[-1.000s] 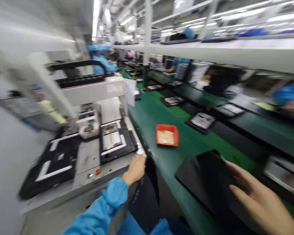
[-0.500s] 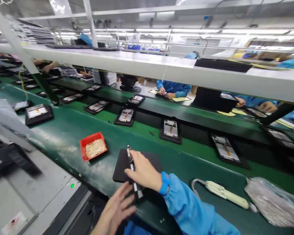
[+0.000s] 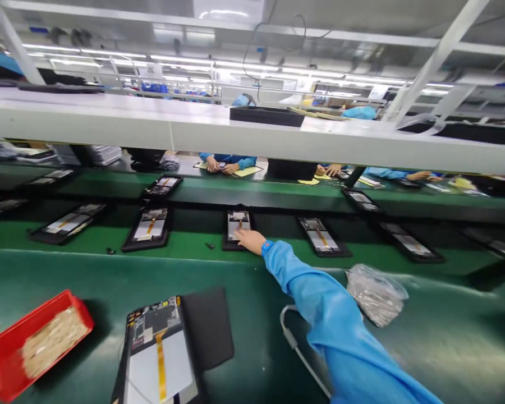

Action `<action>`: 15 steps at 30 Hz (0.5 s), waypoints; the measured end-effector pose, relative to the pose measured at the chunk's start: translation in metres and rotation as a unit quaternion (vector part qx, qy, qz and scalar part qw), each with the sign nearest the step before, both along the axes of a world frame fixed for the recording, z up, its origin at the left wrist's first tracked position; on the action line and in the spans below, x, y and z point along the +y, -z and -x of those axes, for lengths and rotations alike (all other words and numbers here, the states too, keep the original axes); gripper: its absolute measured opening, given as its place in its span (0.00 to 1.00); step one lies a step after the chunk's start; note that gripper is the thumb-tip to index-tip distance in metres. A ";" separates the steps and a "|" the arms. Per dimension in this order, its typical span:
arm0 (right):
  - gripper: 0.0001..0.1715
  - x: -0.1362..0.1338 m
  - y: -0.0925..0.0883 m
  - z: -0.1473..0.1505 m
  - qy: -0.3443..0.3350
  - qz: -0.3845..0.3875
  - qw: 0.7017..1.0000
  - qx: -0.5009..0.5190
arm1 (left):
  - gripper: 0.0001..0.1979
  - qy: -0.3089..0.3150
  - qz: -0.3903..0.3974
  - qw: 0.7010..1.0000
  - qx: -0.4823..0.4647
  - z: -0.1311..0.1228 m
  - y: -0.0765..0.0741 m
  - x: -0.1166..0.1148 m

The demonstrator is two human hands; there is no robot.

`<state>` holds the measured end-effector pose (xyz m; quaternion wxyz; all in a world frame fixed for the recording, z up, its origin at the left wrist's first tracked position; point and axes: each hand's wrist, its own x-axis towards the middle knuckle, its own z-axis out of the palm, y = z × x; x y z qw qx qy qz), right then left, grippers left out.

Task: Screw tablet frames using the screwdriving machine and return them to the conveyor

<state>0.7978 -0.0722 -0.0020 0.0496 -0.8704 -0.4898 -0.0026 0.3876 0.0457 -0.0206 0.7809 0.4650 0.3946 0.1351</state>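
Observation:
My right hand (image 3: 251, 241) is stretched out to the green belt. Its extended fingers lie over the lower part of an opened tablet (image 3: 238, 220) in a black tray. Close in front of me is another opened tablet (image 3: 162, 359), tilted, showing a circuit board, a pale battery and an orange-yellow ribbon strip. Only a sliver of my left hand (image 3: 115, 401) shows, at this tablet's lower left edge; the rest is out of frame. Behind the tablet's right side lies a flat black pad (image 3: 210, 328) on the green bench.
At left stands a red bin (image 3: 2, 359) holding pale flat pieces. A clear plastic bag (image 3: 376, 294) and a grey cable (image 3: 294, 342) lie at right. Several trayed tablets line the belt (image 3: 189, 244). A white shelf (image 3: 130, 126) crosses above; co-workers' hands (image 3: 221, 164) work beyond.
My view has swung right. My right hand has left the nearby tablet and reached to the belt. That tablet, earlier edge-on, now faces me. My left hand has dropped almost out of view.

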 end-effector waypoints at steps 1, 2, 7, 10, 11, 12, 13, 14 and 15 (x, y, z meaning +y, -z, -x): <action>0.23 0.003 0.003 0.003 -0.004 -0.002 1.000 -0.007 | 0.35 0.009 0.000 1.000 -0.005 -0.014 0.000 -0.001; 0.23 0.007 0.004 0.005 -0.003 -0.009 1.000 -0.016 | 0.37 0.016 0.000 1.000 -0.010 -0.027 0.000 -0.001; 0.26 0.024 -0.016 -0.004 0.059 -0.068 0.994 -0.058 | 0.37 0.020 -0.002 0.999 -0.026 -0.047 -0.003 0.006; 0.22 0.021 -0.046 -0.019 0.101 -0.102 0.988 -0.061 | 0.31 0.034 0.006 0.999 -0.040 -0.058 -0.012 0.013; 0.21 0.016 -0.058 -0.023 0.108 -0.116 0.985 -0.063 | 0.29 0.060 0.012 0.997 -0.054 -0.070 -0.016 0.015; 0.21 0.008 -0.069 -0.026 0.111 -0.132 0.983 -0.067 | 0.26 0.095 0.018 0.993 -0.074 -0.086 -0.019 0.017; 0.22 -0.002 -0.080 -0.027 0.113 -0.149 0.980 -0.072 | 0.24 0.137 0.022 0.985 -0.099 -0.108 -0.022 0.019; 0.22 -0.013 -0.091 -0.027 0.112 -0.167 0.976 -0.079 | 0.23 0.170 0.019 0.977 -0.126 -0.133 -0.025 0.020; 0.22 -0.025 -0.100 -0.025 0.107 -0.188 0.972 -0.088 | 0.22 0.196 0.009 0.970 -0.144 -0.161 -0.027 0.020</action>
